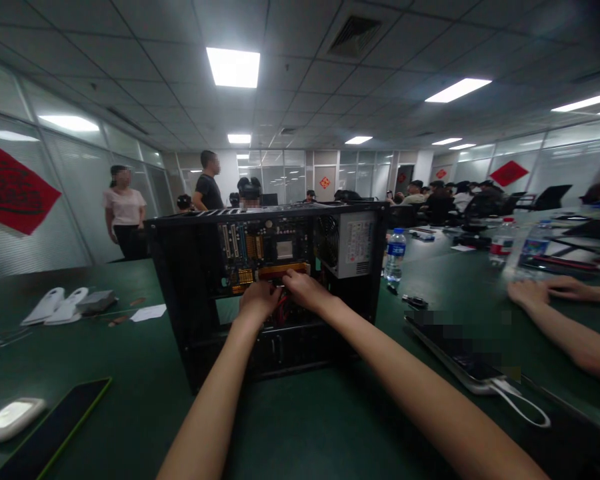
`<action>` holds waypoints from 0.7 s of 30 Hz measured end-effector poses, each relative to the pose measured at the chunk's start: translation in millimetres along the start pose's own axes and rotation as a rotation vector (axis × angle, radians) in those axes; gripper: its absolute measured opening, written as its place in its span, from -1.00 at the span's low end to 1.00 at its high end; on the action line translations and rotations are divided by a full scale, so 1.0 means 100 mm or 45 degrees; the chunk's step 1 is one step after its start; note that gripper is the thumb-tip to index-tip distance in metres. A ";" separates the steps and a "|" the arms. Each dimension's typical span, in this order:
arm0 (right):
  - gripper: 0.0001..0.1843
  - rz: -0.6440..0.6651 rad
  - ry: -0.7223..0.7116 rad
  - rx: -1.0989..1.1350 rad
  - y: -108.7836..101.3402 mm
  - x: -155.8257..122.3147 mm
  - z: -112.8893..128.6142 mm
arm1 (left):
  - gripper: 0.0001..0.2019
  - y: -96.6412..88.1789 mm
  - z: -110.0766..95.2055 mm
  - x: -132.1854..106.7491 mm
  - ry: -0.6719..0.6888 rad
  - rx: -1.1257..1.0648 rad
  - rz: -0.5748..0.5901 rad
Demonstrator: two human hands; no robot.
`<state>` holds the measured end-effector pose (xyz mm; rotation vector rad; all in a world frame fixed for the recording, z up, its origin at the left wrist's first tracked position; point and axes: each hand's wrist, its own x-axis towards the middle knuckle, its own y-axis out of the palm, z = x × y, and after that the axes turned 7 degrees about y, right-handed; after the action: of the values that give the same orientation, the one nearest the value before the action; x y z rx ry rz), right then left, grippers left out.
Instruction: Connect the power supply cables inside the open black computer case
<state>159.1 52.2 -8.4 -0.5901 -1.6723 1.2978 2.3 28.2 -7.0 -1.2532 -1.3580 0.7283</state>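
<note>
An open black computer case (190, 293) stands on the green table (305, 427) in front of me, its side off. Inside it I see a motherboard (263, 250) with coloured slots and a grey power supply (353, 243) at the right. Both my arms reach into the case. My left hand (257, 300) is curled at the lower edge of the motherboard, over red cables. My right hand (303, 288) is beside it, fingers pinched at an orange strip on the board. What either hand grips is hidden by the fingers.
A dark phone (50, 433) and a white device (10, 417) lie at the front left. White parts (55, 305) lie further left. A water bottle (395, 255) stands right of the case. Another person's forearms (565, 313) rest at the right near a tablet with a white cable (520, 400). People stand and sit behind.
</note>
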 end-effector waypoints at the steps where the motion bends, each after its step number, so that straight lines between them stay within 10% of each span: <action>1: -0.75 -0.007 0.001 0.018 0.01 -0.01 0.00 | -0.60 -0.02 -0.02 0.00 -0.021 0.015 -0.001; 21: -0.70 -0.011 0.457 0.284 0.08 -0.05 -0.11 | -0.67 -0.08 -0.12 0.04 -0.005 0.164 0.037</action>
<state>170.1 56.3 -17.3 -0.6378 -1.2188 1.2660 12.5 27.7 4.2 -1.1718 -1.2776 0.8255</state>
